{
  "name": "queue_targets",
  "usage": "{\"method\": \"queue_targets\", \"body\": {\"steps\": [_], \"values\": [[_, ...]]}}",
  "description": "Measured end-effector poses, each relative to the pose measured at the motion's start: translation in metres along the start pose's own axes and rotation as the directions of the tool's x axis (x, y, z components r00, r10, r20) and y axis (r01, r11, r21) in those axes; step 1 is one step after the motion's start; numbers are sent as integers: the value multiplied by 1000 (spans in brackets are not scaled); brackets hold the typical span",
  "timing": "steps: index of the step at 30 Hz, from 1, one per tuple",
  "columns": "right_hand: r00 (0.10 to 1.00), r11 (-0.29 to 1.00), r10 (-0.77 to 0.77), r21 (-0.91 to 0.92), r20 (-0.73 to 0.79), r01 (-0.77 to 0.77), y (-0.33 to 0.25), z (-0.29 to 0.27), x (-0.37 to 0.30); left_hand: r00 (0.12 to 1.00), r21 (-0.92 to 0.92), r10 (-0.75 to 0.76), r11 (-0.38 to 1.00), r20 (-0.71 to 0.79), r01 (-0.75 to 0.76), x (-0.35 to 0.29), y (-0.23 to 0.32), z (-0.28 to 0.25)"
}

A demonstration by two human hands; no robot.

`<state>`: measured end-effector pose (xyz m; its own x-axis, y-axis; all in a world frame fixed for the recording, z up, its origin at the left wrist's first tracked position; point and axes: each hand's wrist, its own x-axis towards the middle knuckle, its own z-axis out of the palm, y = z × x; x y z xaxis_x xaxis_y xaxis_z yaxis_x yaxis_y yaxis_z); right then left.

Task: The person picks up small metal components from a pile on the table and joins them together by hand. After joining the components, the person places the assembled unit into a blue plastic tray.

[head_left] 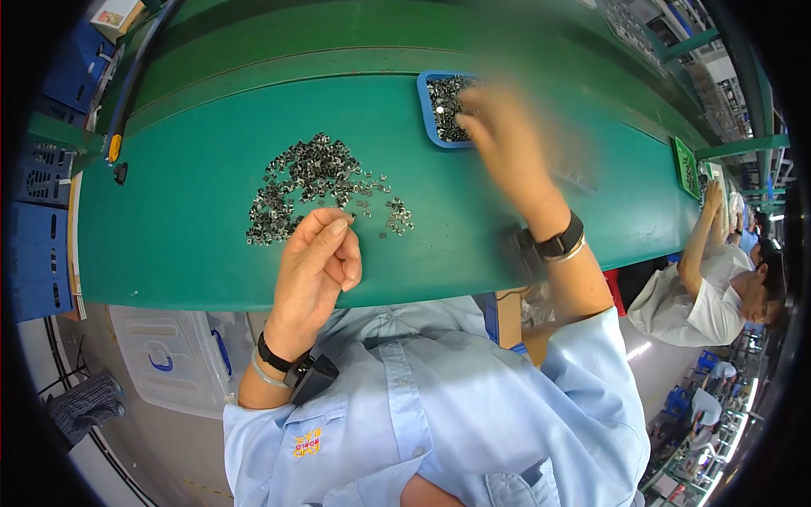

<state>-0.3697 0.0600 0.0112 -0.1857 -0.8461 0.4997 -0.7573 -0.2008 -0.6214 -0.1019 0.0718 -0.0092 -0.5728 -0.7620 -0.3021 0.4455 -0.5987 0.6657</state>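
My left hand (319, 253) is closed in a pinch at the near edge of a loose pile. A tiny dark metal part (351, 219) shows at its fingertips. The pile of small black-and-silver metal parts (317, 165) spreads over the green tabletop (203, 144), with a smaller cluster (399, 217) lying to its right. Farther back, my right hand (507, 139) reaches over the right side of a blue tray (428, 118) that holds more such parts. Motion blurs this hand, but its thumb and fingers look apart, and I see nothing between them.
Along the table's back runs a raised green ledge (279, 63). A green tray (685, 167) stands far right, near a co-worker in a white shirt (714, 287). Blue crates (40, 253) line the left, and a clear plastic box (165, 355) sits below the table edge.
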Motion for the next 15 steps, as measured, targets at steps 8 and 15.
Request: {"method": "queue_targets", "body": {"steps": [8,15], "values": [[892,982,-88,-112,442,152,-40,10,-62,999,-19,-50,999,19,51,4,-2,-4],[908,989,-72,-88,412,119,-39,12,-73,992,70,-108,992,67,103,3,-6,8]]}}
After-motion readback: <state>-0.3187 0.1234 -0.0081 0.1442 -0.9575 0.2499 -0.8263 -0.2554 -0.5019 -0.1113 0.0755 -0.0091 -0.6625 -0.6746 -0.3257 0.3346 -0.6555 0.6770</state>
